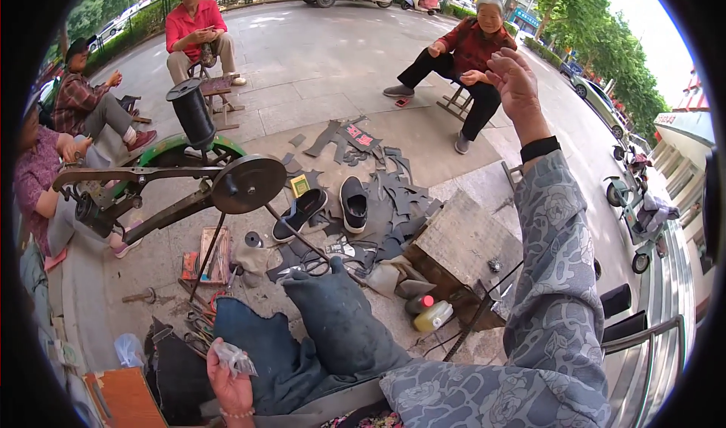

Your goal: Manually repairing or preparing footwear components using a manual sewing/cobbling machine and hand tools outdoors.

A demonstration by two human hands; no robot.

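My left hand (231, 386) is closed round a small crumpled clear plastic bag (235, 358), low in the head view beside my lap. What the bag contains is too small to make out. My right hand (517, 91) is raised high at the right on an outstretched arm. Its palm shows, the fingers are loosely bent, and I see nothing in them. Dark blue cloth (333, 322) covers my knees. Ahead to the left stands a hand-cranked sewing machine with a wheel (249, 184) and a large black thread spool (191, 114).
Two dark shoes (353, 204) (301, 215) lie among black scraps (393, 193). A wooden box (465, 239), a yellowish bottle (433, 317) and a red-framed tray (215, 255) surround my feet. People (198, 31) (476, 54) (87, 99) sit on low stools. A scooter (639, 212) is parked right.
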